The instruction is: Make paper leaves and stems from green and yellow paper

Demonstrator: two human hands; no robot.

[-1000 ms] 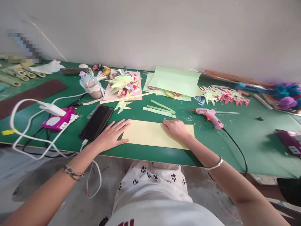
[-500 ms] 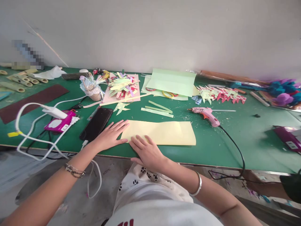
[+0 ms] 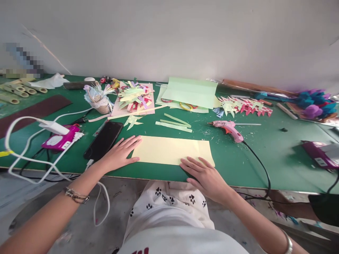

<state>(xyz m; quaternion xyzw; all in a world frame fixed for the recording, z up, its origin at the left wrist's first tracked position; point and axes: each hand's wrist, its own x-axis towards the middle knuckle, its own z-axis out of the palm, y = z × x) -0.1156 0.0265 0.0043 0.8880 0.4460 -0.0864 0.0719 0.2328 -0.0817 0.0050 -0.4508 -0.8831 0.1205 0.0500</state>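
A folded pale yellow paper sheet (image 3: 169,150) lies flat near the front edge of the green table (image 3: 265,155). My left hand (image 3: 120,153) rests flat and open on the sheet's left end, fingers stretched out. My right hand (image 3: 205,176) lies open with spread fingers along the sheet's near right edge, fingertips touching the paper. Neither hand holds anything.
A black phone (image 3: 103,140) lies left of the sheet, beside a pink device (image 3: 58,140) with white cables. A pink glue gun (image 3: 227,127) with a black cord lies to the right. Green paper strips (image 3: 173,123), a green folded sheet (image 3: 190,92) and piles of cut paper pieces (image 3: 134,96) sit behind.
My right hand slid along the sheet's near edge from the left part to the right end. My left hand stayed on the left end.
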